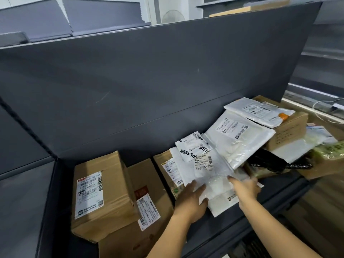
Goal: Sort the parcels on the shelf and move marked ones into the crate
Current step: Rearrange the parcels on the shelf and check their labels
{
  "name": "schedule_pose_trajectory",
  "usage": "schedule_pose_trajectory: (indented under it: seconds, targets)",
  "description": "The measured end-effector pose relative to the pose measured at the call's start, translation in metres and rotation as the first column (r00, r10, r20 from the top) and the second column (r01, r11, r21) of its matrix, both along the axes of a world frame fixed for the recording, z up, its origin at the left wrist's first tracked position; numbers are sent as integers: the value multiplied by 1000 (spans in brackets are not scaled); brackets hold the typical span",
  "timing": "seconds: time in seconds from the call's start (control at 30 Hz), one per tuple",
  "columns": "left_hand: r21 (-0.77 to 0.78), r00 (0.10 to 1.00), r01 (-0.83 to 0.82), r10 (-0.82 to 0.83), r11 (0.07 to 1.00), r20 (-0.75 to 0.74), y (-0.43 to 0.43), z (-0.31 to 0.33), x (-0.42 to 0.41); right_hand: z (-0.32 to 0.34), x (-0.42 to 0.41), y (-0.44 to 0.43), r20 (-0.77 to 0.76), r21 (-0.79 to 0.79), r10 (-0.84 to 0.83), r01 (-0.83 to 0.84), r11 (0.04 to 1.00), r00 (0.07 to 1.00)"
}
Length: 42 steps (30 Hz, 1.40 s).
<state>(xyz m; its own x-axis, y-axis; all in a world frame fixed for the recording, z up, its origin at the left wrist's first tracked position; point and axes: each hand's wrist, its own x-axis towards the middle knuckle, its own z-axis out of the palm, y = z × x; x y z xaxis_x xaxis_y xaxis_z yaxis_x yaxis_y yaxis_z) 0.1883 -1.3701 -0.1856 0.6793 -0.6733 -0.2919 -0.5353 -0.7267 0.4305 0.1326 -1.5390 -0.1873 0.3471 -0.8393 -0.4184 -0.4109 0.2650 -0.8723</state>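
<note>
A white plastic mailer (214, 185) with a barcode label lies at the front of the dark grey shelf (275, 185), partly over the edge. My left hand (189, 200) grips its left side, thumb curled onto the top. My right hand (245, 187) holds its right side, fingers over the bag. A small white bag with black lettering (193, 148) rests on the mailer's far end. A larger white mailer (240, 138) leans just behind, to the right.
Brown cartons with labels stand to the left: a tall one (100, 194), a flatter one (150, 205), another (167, 168) under the mailers. Right of the hands lie a black bag (270, 161), a carton (290, 133) topped by a white mailer (260, 112), and more parcels. A tall grey back panel (149, 81) rises behind.
</note>
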Motion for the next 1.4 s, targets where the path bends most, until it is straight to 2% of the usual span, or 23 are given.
schedule_pose_trajectory:
  seconds: [0.03,0.1,0.27,0.43,0.53,0.73,0.9,0.97,1.0,1.03,1.1,1.13,1.17,1.3,1.4]
  targets:
    - [-1,1000,-2,2,1000,-8,0,-2,0,-4,0,2,81,126,-39,28,992,996]
    - [-6,1000,-9,8,1000,-20,0,-3,0,-10,0,7,231,328,-55,-24,944,971]
    - [-67,996,-17,11,998,-90,1,3,-1,-15,-5,17,437,545,-167,-112,831,884]
    - [-199,995,-69,52,978,-89,9,7,-2,2,3,24,434,393,69,-258,883,898]
    - [-232,992,-91,68,968,-105,9,9,0,18,7,19,471,312,34,-202,928,881]
    - [-276,957,-220,152,935,-246,3,7,6,38,3,10,486,120,-27,-36,992,874]
    - [-345,948,-268,182,899,-260,-5,16,5,65,-15,5,638,108,-96,35,994,764]
    - [-429,936,-321,213,845,-281,-11,28,1,73,-22,5,708,139,-86,-19,990,701]
    - [-471,913,-374,229,799,-337,-13,36,-1,75,-25,6,735,167,-82,-63,984,673]
    - [-515,869,-450,227,730,-439,-15,43,-1,76,-26,7,755,195,-80,-105,975,651]
    - [-562,712,-622,94,545,-696,-16,54,1,75,-26,12,776,238,-74,-182,954,626]
    - [-556,635,-690,19,464,-772,-14,58,3,73,-25,16,784,251,-62,-224,942,617]
    - [-548,601,-725,-4,418,-799,-12,57,7,71,-23,20,788,258,-42,-268,928,615]
    - [-613,654,-730,50,302,-755,16,69,16,70,-13,39,807,250,85,-469,847,584]
    - [-667,708,-698,108,260,-698,53,77,31,76,-3,44,826,203,176,-573,794,536]
